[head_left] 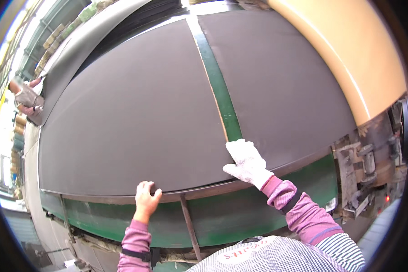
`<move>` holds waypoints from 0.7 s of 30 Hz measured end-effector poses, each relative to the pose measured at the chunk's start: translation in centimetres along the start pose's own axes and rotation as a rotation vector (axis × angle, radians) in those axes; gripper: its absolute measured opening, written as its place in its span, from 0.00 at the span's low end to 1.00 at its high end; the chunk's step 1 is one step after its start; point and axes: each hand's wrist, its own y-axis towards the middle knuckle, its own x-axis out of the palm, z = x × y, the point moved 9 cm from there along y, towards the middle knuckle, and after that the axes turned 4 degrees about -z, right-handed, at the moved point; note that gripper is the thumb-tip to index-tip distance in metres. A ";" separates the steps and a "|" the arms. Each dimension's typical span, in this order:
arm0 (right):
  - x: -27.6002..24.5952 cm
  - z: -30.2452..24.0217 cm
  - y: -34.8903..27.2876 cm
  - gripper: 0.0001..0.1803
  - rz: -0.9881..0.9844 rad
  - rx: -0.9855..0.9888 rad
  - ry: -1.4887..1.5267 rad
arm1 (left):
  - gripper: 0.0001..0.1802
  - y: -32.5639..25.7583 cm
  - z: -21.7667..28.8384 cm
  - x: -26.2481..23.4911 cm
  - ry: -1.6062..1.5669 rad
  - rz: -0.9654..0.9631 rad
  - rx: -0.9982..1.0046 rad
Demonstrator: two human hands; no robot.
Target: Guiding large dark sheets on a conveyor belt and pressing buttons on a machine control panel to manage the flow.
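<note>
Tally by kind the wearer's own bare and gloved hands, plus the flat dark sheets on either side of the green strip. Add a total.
Flat dark sheets: 2
Bare left hand: 1
White-gloved right hand: 1
Total: 4

A co-worker [28, 96] stands far left, glossy tan sheeting [356, 47] upper right.

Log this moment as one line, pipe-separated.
left hand: bare, at near edge of left dark sheet | right hand: gloved, thumb apart, at visible near end of green strip | co-worker: far left
</note>
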 end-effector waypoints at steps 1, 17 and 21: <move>0.2 0.9 -0.4 0.32 -0.046 0.035 0.002 | 0.24 -0.6 1.4 0.7 -0.039 -0.062 -0.004; -8.0 24.1 -7.7 0.29 0.116 0.162 -0.303 | 0.25 2.7 -2.8 0.9 0.093 -0.002 -0.122; -10.6 13.6 -2.1 0.05 0.268 0.250 -0.507 | 0.26 0.3 -3.1 -0.4 0.114 -0.063 -0.141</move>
